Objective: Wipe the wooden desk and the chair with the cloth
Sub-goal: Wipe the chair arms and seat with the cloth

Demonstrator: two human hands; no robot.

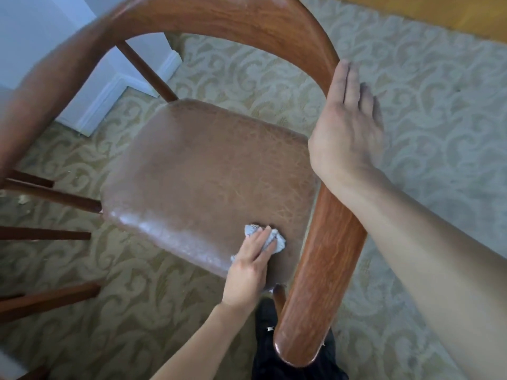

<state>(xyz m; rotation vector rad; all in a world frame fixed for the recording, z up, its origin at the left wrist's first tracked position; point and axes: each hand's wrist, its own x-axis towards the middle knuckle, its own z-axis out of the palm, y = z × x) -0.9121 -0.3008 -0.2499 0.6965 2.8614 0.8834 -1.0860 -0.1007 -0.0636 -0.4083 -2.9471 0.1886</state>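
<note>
I look down on a wooden chair with a curved backrest rail and a brown leather seat. My left hand presses a crumpled light grey cloth flat onto the seat near its front right corner, fingers straight on top of it. My right hand rests on the right side of the curved rail, fingers straight and laid along the wood. The desk is not in view.
A cream patterned carpet covers the floor around the chair. Dark wooden legs and rungs stick in from the left. A white skirting board and wall corner stand behind. Bare wooden floor shows at top right.
</note>
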